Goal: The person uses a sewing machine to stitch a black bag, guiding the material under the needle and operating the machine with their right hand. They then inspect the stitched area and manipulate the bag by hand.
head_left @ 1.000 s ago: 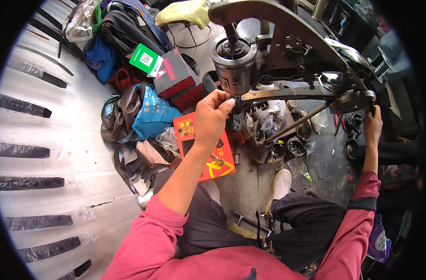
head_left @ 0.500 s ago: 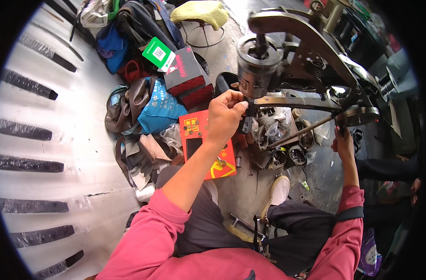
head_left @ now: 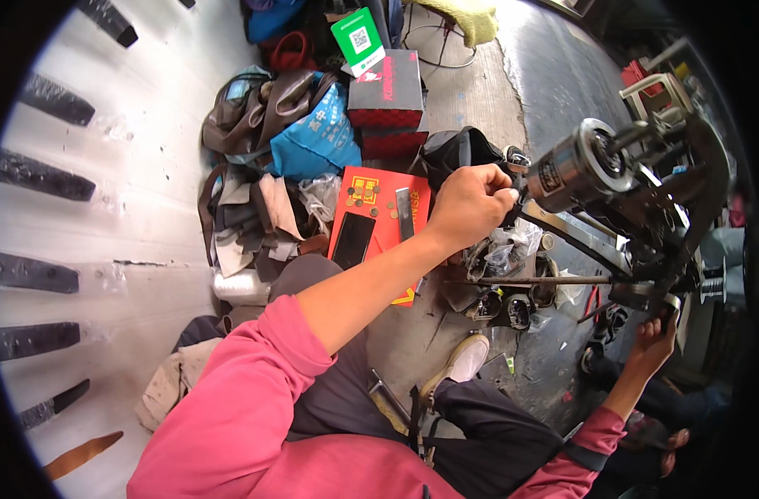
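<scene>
My left hand [head_left: 479,204] is pinched just below the metal cylinder [head_left: 572,166] of a black hand-cranked sewing machine [head_left: 691,200]; what lies between its fingertips is too dark and hidden to make out. My right hand [head_left: 650,341] is closed on the crank handle [head_left: 668,312] beside the machine's wheel [head_left: 633,295]. A long machine arm [head_left: 575,237] reaches from below the cylinder toward the wheel. Left of my left hand, a red flat box [head_left: 379,233] carries several coins [head_left: 368,192], a black phone [head_left: 353,237] and a metal strip [head_left: 405,212].
A blue bag [head_left: 313,133], leather scraps [head_left: 267,216] and dark boxes [head_left: 385,87] with a green card [head_left: 357,41] lie left. Containers of small items [head_left: 512,258] sit below the machine. A white panel [head_left: 146,200] lines the left. Another person's dark-clothed leg [head_left: 687,399] shows right.
My view has swung, so the machine appears tilted and farther right. My right hand has moved lower in view with the crank handle; my left hand stays by the cylinder's lower end.
</scene>
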`<state>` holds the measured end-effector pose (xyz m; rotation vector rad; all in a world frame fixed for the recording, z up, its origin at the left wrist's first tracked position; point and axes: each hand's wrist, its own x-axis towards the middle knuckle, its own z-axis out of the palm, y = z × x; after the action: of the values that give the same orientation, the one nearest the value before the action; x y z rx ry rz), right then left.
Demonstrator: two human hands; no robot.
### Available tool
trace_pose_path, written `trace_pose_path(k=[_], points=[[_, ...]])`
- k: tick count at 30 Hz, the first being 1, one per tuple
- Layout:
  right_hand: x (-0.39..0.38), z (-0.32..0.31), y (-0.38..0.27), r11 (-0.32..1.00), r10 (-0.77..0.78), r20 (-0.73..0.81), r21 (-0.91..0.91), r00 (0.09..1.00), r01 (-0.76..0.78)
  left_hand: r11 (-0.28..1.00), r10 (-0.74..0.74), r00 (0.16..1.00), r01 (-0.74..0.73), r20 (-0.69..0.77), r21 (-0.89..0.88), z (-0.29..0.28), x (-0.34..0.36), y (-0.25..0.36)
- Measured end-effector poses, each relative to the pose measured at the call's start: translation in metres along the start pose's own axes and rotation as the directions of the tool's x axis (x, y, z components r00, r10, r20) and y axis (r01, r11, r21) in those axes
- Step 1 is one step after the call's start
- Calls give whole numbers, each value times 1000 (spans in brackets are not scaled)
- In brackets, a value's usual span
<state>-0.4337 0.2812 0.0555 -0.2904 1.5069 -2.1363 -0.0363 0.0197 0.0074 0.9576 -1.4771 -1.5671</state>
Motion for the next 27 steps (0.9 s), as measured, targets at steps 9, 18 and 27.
trace_pose_path(k=[9, 18, 27], points=[[-93, 116, 85, 948, 28, 326, -307, 945, 78, 989, -49, 997, 56, -62, 134, 4, 1, 5], [-21, 162, 105, -394, -275, 674, -730, 686, 559, 999, 26, 999, -25, -29, 41, -1, -4, 1], [33, 121, 129, -695, -269, 670, -632, 691, 343, 998, -10, 1000, 11, 30, -59, -2, 2, -3]])
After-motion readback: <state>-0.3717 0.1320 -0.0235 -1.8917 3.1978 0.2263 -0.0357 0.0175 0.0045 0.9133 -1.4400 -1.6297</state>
